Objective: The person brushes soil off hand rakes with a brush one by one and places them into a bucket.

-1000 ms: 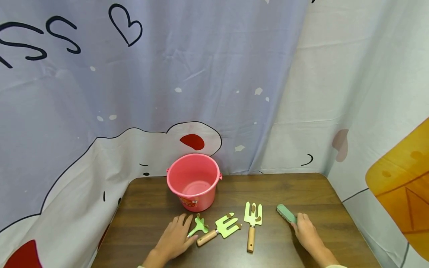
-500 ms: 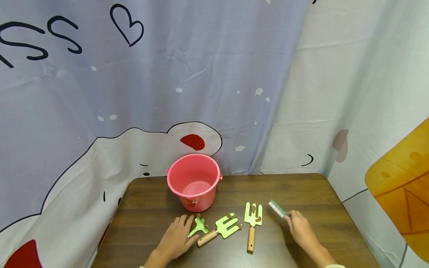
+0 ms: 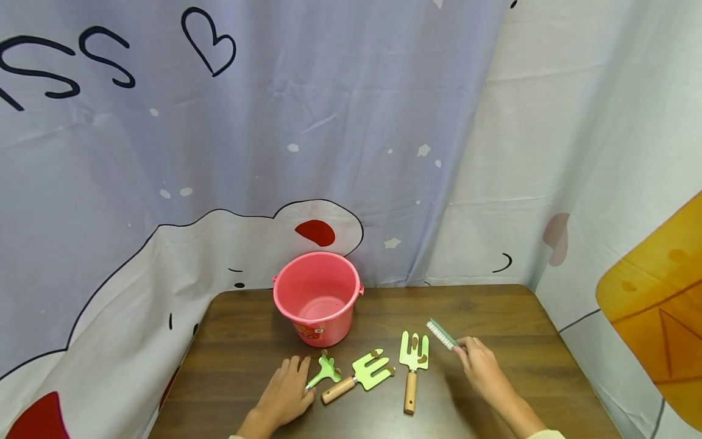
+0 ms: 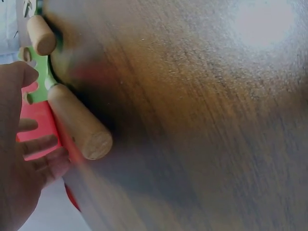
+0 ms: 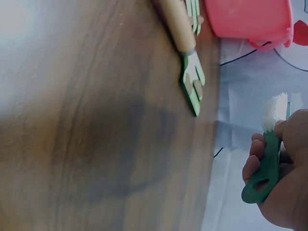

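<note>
My right hand (image 3: 482, 366) grips the handle of a small green brush (image 3: 443, 335) above the table's right part. Its white bristles show, and in the right wrist view the green handle (image 5: 262, 173) lies between thumb and curled fingers. My left hand (image 3: 286, 388) rests on the table with loose fingers, beside a small green rake (image 3: 327, 369) whose handle end it partly hides. Right of that rake lie a green garden fork (image 3: 368, 369) and a paler garden fork (image 3: 414, 352), both with wooden handles. In the left wrist view, a wooden handle (image 4: 79, 122) lies near my fingers.
A pink bucket (image 3: 318, 289) stands upright at the table's back left, its inside bare. The brown wooden table (image 3: 482, 305) ends at a printed cloth backdrop (image 3: 340, 91) behind it. More cloth hangs at both sides.
My right hand has moved left and slightly away from me with the brush, which has turned to show its white bristles. My left hand has shifted only slightly; the tools and bucket have stayed put.
</note>
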Tool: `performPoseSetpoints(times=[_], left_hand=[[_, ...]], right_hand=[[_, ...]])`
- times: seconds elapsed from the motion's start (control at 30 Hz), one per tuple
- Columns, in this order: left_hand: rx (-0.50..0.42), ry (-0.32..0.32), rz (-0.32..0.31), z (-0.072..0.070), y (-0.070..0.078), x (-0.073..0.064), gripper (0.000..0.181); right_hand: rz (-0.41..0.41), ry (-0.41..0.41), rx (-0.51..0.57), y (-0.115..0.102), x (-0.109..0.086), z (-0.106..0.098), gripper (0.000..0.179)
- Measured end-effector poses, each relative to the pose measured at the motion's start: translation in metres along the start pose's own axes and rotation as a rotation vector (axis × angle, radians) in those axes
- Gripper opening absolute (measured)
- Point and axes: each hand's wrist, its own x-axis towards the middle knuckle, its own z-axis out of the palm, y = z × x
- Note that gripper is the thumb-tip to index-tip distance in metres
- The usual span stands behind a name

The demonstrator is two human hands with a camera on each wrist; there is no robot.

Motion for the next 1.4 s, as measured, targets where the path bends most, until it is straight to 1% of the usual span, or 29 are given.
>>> performPoseSetpoints(times=[0.07, 0.2, 0.3, 0.37, 0.53, 0.63, 0.77, 0.93, 1.07, 1.17, 1.3, 1.4], left_hand=[[0.003, 0.010, 0.003, 0.002, -0.001, -0.001, 0.064], [-0.010, 0.005, -0.003, 0.007, -0.002, -0.002, 0.061], [-0.022, 0.008, -0.010, 0.010, -0.004, -0.004, 0.059], [-0.021, 0.022, -0.009, 0.013, -0.005, -0.005, 0.056], [-0.011, 0.049, -0.002, 0.020, -0.008, -0.007, 0.041], [-0.020, 0.048, -0.011, 0.022, -0.010, -0.009, 0.035], [-0.037, 0.040, -0.016, 0.022, -0.011, -0.010, 0.033], [-0.031, 0.036, 0.003, 0.021, -0.011, -0.013, 0.034], [-0.020, 0.036, 0.014, 0.020, -0.010, -0.014, 0.035], [-0.020, 0.024, 0.009, 0.018, -0.008, -0.015, 0.035], [-0.037, 0.003, -0.013, 0.015, -0.006, -0.015, 0.033], [-0.040, -0.001, -0.027, 0.013, -0.006, -0.014, 0.032]], right_hand=[[0.001, -0.002, 0.007, -0.004, 0.001, -0.001, 0.014], [0.001, -0.007, 0.029, -0.013, 0.003, -0.005, 0.013], [-0.014, -0.002, 0.033, -0.017, 0.004, -0.008, 0.013], [-0.028, 0.009, 0.031, -0.019, 0.005, -0.010, 0.013], [-0.046, 0.032, 0.037, -0.022, 0.009, -0.015, 0.013], [-0.041, 0.035, 0.044, -0.023, 0.011, -0.018, 0.013], [-0.028, 0.021, 0.050, -0.023, 0.013, -0.021, 0.012], [-0.013, -0.014, 0.058, -0.021, 0.012, -0.023, 0.014], [-0.005, -0.024, 0.055, -0.018, 0.012, -0.023, 0.014], [-0.001, -0.021, 0.052, -0.016, 0.011, -0.024, 0.014], [-0.004, -0.007, 0.043, -0.013, 0.010, -0.024, 0.013], [-0.001, -0.005, 0.034, -0.011, 0.009, -0.023, 0.013]])
